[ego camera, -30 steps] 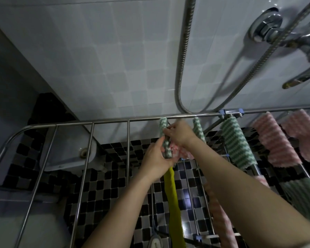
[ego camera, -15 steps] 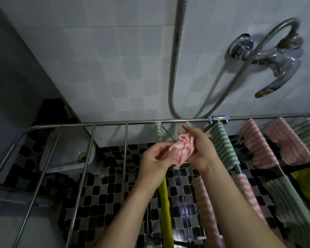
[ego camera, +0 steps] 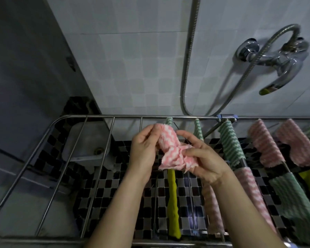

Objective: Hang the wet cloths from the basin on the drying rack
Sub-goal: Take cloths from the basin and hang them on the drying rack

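Pink cloth (ego camera: 170, 149), perhaps twisted, in grip of left hand (ego camera: 143, 151) and right hand (ego camera: 207, 159).

Pink-white zigzag cloth (ego camera: 170, 149); green-white striped cloth (ego camera: 230, 142); olive-yellow cloth (ego camera: 173, 199); black-and-grey checked floor tiles (ego camera: 104, 190); pale grey wall tiles (ego camera: 132, 68)

**Both hands closed on one cloth**

Two bare forearms are seen entering from the lower edge and converging upward, the wrists held near each other. The left hand (ego camera: 143, 149) is turned palm inward, and the upper end of a pink-and-white cloth (ego camera: 170, 149) is pinched between its thumb and curled fingertips. The right hand (ego camera: 206, 158) is set slightly lower; the cloth's lower end is pressed under its thumb, with the remaining fingers curled beneath and the index finger stretched along the fabric.
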A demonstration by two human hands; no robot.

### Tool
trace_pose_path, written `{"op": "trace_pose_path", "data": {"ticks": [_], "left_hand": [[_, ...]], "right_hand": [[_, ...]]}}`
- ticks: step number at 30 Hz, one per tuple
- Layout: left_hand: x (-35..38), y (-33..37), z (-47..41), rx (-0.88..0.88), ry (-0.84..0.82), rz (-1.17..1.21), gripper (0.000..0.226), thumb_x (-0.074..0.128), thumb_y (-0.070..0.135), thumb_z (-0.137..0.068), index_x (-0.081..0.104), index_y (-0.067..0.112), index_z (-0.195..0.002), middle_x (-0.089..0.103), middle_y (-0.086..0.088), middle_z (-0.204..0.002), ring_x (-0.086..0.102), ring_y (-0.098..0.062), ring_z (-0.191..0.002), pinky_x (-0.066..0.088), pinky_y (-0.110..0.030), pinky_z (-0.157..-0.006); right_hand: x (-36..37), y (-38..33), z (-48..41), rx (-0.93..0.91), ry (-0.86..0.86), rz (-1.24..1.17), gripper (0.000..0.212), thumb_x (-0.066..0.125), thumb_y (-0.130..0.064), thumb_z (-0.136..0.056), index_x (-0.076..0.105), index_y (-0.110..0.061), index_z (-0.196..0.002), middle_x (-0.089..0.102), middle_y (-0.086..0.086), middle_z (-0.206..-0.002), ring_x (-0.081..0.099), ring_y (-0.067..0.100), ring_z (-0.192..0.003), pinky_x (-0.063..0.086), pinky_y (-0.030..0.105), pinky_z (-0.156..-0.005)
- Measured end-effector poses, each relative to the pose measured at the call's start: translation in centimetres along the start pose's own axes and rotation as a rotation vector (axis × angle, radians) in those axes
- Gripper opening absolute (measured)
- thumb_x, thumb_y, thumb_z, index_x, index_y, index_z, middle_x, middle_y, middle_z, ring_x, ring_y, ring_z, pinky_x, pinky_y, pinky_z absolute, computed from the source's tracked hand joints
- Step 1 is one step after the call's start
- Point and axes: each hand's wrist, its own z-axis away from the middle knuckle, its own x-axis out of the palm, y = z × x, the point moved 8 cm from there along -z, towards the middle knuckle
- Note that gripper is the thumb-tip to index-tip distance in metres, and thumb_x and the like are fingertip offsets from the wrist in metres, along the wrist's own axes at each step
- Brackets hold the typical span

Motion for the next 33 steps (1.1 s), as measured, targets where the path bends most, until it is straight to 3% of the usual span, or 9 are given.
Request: {"op": "trace_pose_path", "data": {"ticks": [4,7,11,16,18,21,26,30,33], "left_hand": [[-1.8,2.6,0.7,0.211,0.078,-0.199,0.023,0.051,0.028,-0.099,0.067,0.024,-0.084,0.068,0.003,-0.080,0.064,-0.014,-0.079,0.053,-0.034,-0.072],[-3.5,3.6,1.4,0.265,0.156,-0.227,0.024,0.050,0.024,-0.100,0.068,0.026,-0.086,0.069,0.009,-0.078,0.065,-0.007,-0.077,0.051,-0.022,-0.068],[-5.3,2.6,2.8,0.098,0.240,0.051,0.024,0.052,0.021,-0.099,0.072,0.025,-0.087,0.069,0.005,-0.079,0.065,-0.009,-0.075,0.053,-0.026,-0.064],[-5.8,2.1,4.0,-0.036,0.128,0.254,0.033,0.046,0.005,-0.096,0.070,0.025,-0.102,0.071,-0.003,-0.091,0.069,-0.016,-0.083,0.056,-0.030,-0.069],[-6.2,2.6,4.6,-0.016,0.011,0.134,0.043,0.045,-0.006,-0.089,0.072,0.025,-0.103,0.074,-0.003,-0.098,0.069,-0.015,-0.093,0.055,-0.028,-0.074],[-6.9,3.2,5.3,0.129,-0.042,-0.343,0.047,0.059,-0.011,-0.084,0.070,0.030,-0.104,0.075,0.007,-0.100,0.069,-0.007,-0.098,0.054,-0.019,-0.080],[-8.7,4.7,6.1,0.314,0.225,-0.669,0.007,0.076,0.020,-0.081,0.074,0.025,-0.085,0.073,0.010,-0.078,0.069,-0.005,-0.074,0.059,-0.032,-0.072],[-8.9,7.1,6.7,0.476,0.277,-0.727,0.031,0.065,0.035,-0.089,0.065,0.009,-0.072,0.058,-0.006,-0.059,0.055,-0.027,-0.056,0.044,-0.035,-0.052],[-9.3,8.3,6.8,0.449,0.344,-0.582,0.042,0.058,0.033,-0.095,0.059,-0.002,-0.071,0.055,-0.015,-0.065,0.052,-0.027,-0.059,0.042,-0.027,-0.056]], "right_hand": [[0.6,0.6,0.8,0.016,-0.032,0.067,0.065,0.063,0.018,-0.063,0.064,-0.013,-0.121,0.064,0.023,-0.119,0.068,0.031,-0.097,0.058,0.043,-0.079],[0.1,0.9,1.4,0.010,0.068,0.224,0.056,0.052,0.021,-0.066,0.069,-0.010,-0.109,0.069,0.017,-0.105,0.070,0.025,-0.083,0.059,0.035,-0.066],[0.4,-0.1,2.2,-0.074,0.201,0.509,0.048,0.043,0.028,-0.079,0.067,-0.005,-0.103,0.069,0.011,-0.082,0.066,0.014,-0.058,0.054,0.023,-0.047],[1.5,1.8,1.9,0.011,0.244,0.185,0.041,0.042,0.013,-0.085,0.063,-0.006,-0.115,0.065,0.012,-0.084,0.054,0.012,-0.046,0.041,0.017,-0.033],[1.9,2.9,1.8,0.025,0.234,0.001,0.041,0.046,0.003,-0.081,0.066,-0.012,-0.114,0.068,0.013,-0.096,0.056,0.014,-0.057,0.039,0.016,-0.035],[3.1,3.5,2.0,0.027,0.215,-0.119,0.031,0.052,-0.012,-0.087,0.069,-0.018,-0.112,0.070,0.011,-0.113,0.062,0.020,-0.082,0.048,0.022,-0.051],[3.5,4.7,2.2,0.097,0.240,-0.174,0.019,0.053,-0.022,-0.089,0.070,-0.013,-0.091,0.063,0.015,-0.115,0.058,0.011,-0.054,0.029,0.012,-0.028],[1.7,5.6,2.4,0.118,0.363,-0.006,0.013,0.052,-0.024,-0.095,0.059,-0.015,-0.088,0.059,0.007,-0.080,0.041,0.006,-0.041,0.024,0.013,-0.027],[1.6,6.3,2.7,0.120,0.420,0.066,0.018,0.045,-0.023,-0.101,0.052,-0.016,-0.086,0.048,0.000,-0.058,0.031,0.003,-0.034,0.020,0.012,-0.029]]}}
